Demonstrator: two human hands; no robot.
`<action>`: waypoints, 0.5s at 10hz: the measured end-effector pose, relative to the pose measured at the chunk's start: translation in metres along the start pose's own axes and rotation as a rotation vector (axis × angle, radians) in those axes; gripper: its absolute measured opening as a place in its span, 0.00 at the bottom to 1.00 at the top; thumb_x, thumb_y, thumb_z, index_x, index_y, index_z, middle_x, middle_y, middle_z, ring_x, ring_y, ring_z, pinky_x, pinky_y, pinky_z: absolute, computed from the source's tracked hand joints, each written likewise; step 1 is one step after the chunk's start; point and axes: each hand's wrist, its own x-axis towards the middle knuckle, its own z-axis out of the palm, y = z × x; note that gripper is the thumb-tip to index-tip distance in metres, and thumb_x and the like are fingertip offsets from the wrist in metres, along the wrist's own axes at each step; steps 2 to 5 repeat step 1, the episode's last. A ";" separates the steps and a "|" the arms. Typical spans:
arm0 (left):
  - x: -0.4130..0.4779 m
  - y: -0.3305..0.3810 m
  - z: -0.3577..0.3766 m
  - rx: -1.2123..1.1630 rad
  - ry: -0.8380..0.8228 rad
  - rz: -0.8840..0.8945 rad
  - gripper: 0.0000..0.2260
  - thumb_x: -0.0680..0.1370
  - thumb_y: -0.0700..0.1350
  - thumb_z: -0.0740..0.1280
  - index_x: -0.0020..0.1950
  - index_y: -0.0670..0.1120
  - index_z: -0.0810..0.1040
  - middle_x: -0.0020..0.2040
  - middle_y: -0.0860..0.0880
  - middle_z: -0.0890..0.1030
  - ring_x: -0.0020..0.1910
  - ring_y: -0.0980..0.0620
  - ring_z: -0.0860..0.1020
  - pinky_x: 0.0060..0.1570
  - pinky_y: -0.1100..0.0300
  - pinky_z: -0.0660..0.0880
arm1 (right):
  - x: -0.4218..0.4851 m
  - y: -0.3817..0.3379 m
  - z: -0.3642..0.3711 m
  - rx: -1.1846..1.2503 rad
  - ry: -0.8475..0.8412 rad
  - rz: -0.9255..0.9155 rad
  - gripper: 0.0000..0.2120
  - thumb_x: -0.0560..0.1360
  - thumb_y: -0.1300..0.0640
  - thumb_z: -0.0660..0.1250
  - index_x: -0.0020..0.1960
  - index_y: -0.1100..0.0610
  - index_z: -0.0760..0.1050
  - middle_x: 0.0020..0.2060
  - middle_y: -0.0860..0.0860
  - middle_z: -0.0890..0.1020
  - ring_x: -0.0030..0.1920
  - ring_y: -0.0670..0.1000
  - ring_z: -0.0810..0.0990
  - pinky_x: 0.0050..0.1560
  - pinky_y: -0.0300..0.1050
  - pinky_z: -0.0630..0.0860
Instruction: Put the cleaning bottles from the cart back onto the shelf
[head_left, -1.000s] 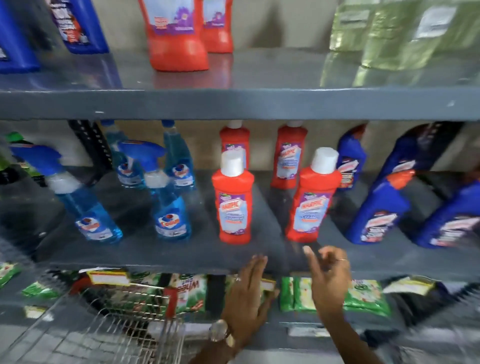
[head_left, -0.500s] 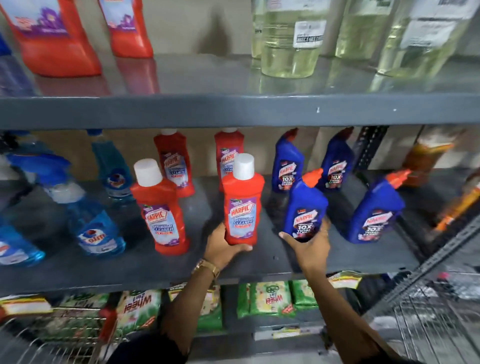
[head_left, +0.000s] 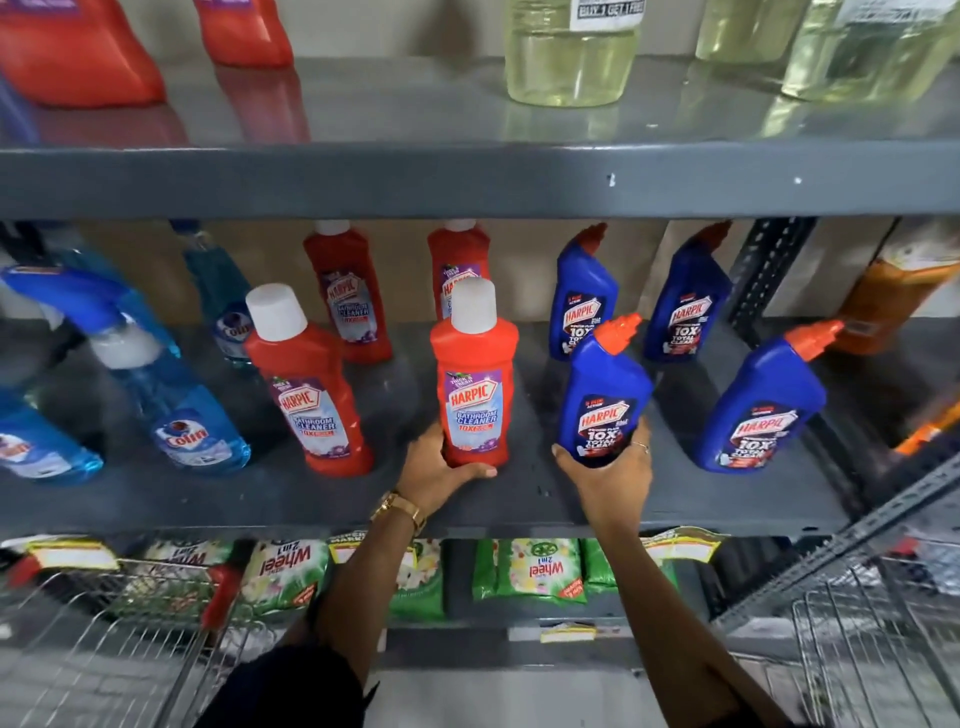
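Observation:
On the grey middle shelf (head_left: 311, 499), my left hand (head_left: 441, 470) grips the base of an upright red Harpic bottle (head_left: 475, 384) with a white cap. My right hand (head_left: 608, 475) holds the bottom of a blue Harpic bottle (head_left: 605, 395) with a red spout, standing just to its right. Another red bottle (head_left: 306, 384) leans at the left and another blue bottle (head_left: 758, 405) at the right. Two more red and two more blue bottles stand behind them. The wire cart (head_left: 104, 639) is at the lower left.
Blue Colin spray bottles (head_left: 176, 405) fill the shelf's left side; orange bottles (head_left: 893, 296) sit far right. The upper shelf (head_left: 467, 182) carries red bottles and pale yellow jugs (head_left: 569, 57). Green detergent packs (head_left: 535, 571) lie on the lower shelf. A second wire basket (head_left: 878, 639) is at the lower right.
A second ago both hands were open below the shelf edge. They rose and closed on a red and a blue bottle; the view shifted right and closer.

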 end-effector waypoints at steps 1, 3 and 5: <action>-0.005 0.010 -0.001 0.012 -0.033 0.024 0.38 0.57 0.45 0.82 0.64 0.51 0.71 0.58 0.53 0.80 0.58 0.53 0.78 0.62 0.55 0.75 | -0.018 -0.011 -0.018 0.004 -0.042 0.014 0.63 0.54 0.45 0.82 0.76 0.56 0.47 0.75 0.53 0.59 0.74 0.50 0.58 0.70 0.40 0.56; -0.005 0.010 -0.001 0.012 -0.033 0.024 0.38 0.57 0.45 0.82 0.64 0.51 0.71 0.58 0.53 0.80 0.58 0.53 0.78 0.62 0.55 0.75 | -0.018 -0.011 -0.018 0.004 -0.042 0.014 0.63 0.54 0.45 0.82 0.76 0.56 0.47 0.75 0.53 0.59 0.74 0.50 0.58 0.70 0.40 0.56; -0.005 0.010 -0.001 0.012 -0.033 0.024 0.38 0.57 0.45 0.82 0.64 0.51 0.71 0.58 0.53 0.80 0.58 0.53 0.78 0.62 0.55 0.75 | -0.018 -0.011 -0.018 0.004 -0.042 0.014 0.63 0.54 0.45 0.82 0.76 0.56 0.47 0.75 0.53 0.59 0.74 0.50 0.58 0.70 0.40 0.56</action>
